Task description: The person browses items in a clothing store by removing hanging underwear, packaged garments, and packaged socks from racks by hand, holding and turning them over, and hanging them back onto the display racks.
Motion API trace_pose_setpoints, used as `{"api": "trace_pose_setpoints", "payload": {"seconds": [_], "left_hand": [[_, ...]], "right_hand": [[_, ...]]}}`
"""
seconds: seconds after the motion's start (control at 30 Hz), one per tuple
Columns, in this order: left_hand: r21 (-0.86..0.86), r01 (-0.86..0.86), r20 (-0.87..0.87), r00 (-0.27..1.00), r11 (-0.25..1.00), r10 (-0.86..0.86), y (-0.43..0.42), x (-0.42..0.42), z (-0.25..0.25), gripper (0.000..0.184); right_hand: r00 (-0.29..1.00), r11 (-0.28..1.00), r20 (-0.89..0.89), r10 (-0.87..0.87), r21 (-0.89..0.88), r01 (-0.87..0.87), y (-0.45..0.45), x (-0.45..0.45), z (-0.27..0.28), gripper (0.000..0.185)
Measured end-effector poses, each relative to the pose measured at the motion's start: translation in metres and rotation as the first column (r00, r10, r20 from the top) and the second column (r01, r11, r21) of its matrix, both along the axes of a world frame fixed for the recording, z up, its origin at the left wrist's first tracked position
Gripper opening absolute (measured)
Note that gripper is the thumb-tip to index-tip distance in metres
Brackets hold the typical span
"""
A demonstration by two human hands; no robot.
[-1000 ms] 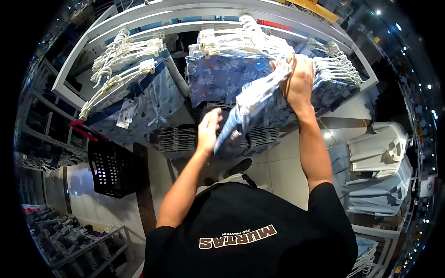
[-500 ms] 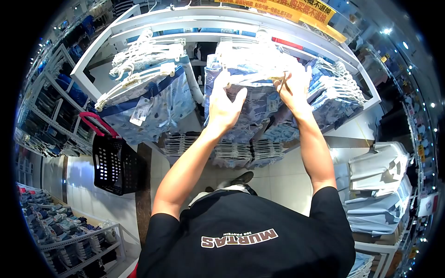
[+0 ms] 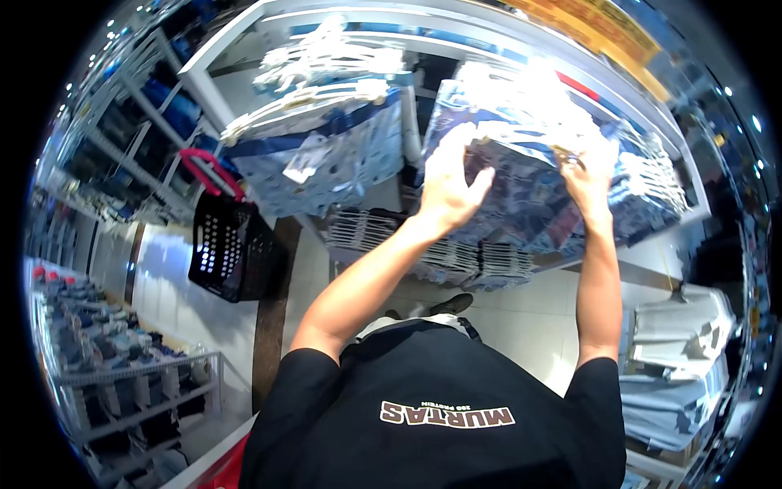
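Blue patterned shorts (image 3: 509,183) hang from a white clip hanger (image 3: 521,140) at the front of the middle row. My left hand (image 3: 454,181) is at the left end of that hanger, its fingers along the garment's edge and its thumb held apart. At the hanger's right end, my right hand (image 3: 588,175) has its fingers bent and closed around the clip. Strong light washes out the hangers behind, and some fingertips are hard to see.
Light blue shorts (image 3: 326,159) hang in the left row of the white rack (image 3: 199,73). A black basket (image 3: 232,253) with a pink handle stands at the rack's left. Folded clothes on shelves (image 3: 680,326) are at the right, and another garment stand (image 3: 147,371) is lower left.
The view has shifted, so the rack, basket and hands appear farther right. Both hands stay at the same hanger ends.
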State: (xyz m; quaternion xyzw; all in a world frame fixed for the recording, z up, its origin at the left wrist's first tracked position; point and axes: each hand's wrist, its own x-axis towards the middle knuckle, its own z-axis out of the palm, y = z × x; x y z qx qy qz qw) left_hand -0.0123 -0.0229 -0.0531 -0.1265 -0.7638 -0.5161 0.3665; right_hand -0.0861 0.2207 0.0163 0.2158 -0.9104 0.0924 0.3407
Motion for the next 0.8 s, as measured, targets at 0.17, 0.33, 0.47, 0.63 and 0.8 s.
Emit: {"api": "trace_pose_setpoints", "payload": {"seconds": [0.17,0.33,0.47,0.63,0.8], "left_hand": [[0.034,0.052,0.010,0.999,0.998,-0.053,-0.010,0.035,-0.019,0.034],[0.088,0.177,0.006,0.984,0.980,-0.178,-0.013,0.040,-0.003,0.026],[0.165,0.171,0.119,0.974,0.971,-0.192,-0.028,0.055,-0.024,0.019],[0.464,-0.110,0.346,0.936,0.879,-0.065,-0.050,0.079,-0.096,0.014],[0.449,-0.473,0.528,0.825,0.758,0.201,-0.136,0.098,-0.134,0.015]], "right_hand": [[0.993,0.993,-0.086,-0.076,0.083,0.083,-0.002,0.003,-0.012,0.025],[0.991,1.000,-0.130,-0.029,-0.007,0.028,-0.018,0.008,-0.010,0.026],[0.970,0.984,-0.241,-0.041,-0.178,-0.003,-0.036,0.045,-0.011,0.037],[0.941,0.830,-0.203,0.271,-0.446,-0.335,-0.071,0.111,-0.055,0.024],[0.799,0.776,0.329,0.504,-0.579,-0.250,-0.114,0.145,-0.136,0.018]]}}
